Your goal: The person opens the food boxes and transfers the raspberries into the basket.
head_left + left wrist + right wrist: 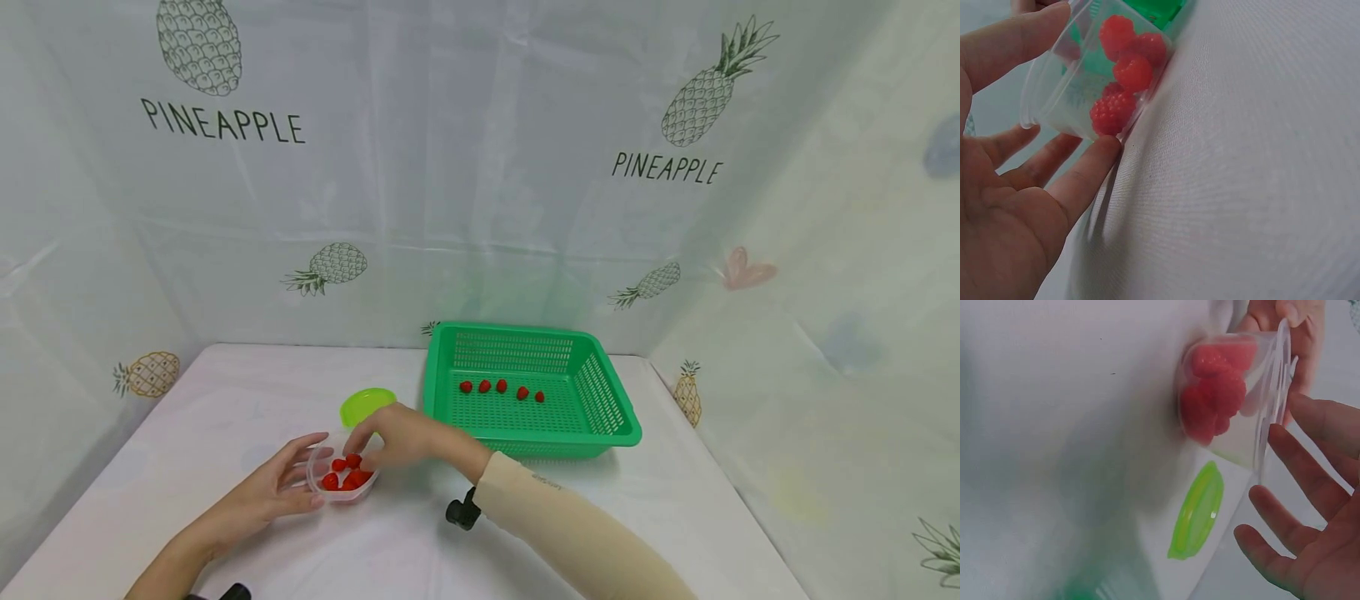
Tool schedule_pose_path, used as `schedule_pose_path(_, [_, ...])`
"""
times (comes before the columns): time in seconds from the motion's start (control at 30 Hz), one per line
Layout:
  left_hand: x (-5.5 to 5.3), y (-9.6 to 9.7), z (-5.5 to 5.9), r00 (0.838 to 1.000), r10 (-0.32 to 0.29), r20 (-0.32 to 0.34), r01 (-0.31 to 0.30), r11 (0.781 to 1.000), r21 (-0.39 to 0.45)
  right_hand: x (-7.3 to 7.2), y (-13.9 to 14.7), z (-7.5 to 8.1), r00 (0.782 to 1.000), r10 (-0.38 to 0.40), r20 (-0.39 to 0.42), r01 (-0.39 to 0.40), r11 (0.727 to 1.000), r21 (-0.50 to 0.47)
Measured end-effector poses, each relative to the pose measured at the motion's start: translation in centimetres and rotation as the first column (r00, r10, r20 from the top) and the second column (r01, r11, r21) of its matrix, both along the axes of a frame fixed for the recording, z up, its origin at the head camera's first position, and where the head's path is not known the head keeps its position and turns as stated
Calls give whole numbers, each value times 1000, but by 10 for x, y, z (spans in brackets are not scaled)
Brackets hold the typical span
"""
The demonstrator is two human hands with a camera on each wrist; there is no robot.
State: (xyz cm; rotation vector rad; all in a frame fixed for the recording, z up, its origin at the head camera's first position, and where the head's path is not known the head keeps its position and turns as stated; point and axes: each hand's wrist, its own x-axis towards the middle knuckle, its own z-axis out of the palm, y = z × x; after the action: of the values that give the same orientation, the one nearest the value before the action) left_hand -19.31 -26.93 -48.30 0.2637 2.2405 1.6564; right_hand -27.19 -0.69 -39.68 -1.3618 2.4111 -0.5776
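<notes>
A small clear plastic tub [347, 495] stands on the white-covered table, with several red raspberries [1114, 112] at its bottom. My left hand [273, 487] holds the tub from its left side, thumb on one side and fingers on the other. Over the tub's opening is my right hand [397, 433], fingers pointing down towards the raspberries. In the right wrist view its fingers [1291, 528] are spread by the rim, and no berry shows between them. A bright green lid [367, 406] lies just behind the tub.
A green plastic basket [517, 444] with slotted walls stands at the back, right of the tub. Several red berries [502, 386] lie in a row on its floor. A pineapple-print sheet [480, 167] hangs behind and beside the table.
</notes>
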Motion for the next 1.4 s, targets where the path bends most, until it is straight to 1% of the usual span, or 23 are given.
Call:
schedule_pose_path(0.3, [1,0,2,1000,-4,-16,4,1000,-9,2,-6,-5,1000,-14,-3,14,998,65])
schedule_pose_path(0.57, [0,-1,0,1000,-15,-12,15,1000,0,2,-11,-9,997,-62,40,57,990,129])
schedule_pose_path(0.7, [0,-1,0,1000,-15,-18,15,1000,0,3,-15,-11,995,-93,42,85,983,163])
schedule_pose_path(0.8, [0,-1,0,1000,-12,-10,12,1000,2,4,-18,-10,992,-121,42,110,975,194])
schedule_pose_path(0.93, [0,-1,0,1000,-13,-9,13,1000,14,5,-22,-9,989,-149,26,139,964,224])
schedule_pose_path(1.07, [0,-1,1,999,-23,-28,24,999,28,6,-28,-11,987,-160,-9,157,959,237])
schedule_pose_path(1.27, [0,-1,1,999,-26,-18,27,999,29,8,-32,-14,988,-136,-71,149,956,252])
schedule_pose_path(1.4, [0,-2,0,999,-29,-21,29,999,15,10,-31,-12,990,-118,-83,135,959,250])
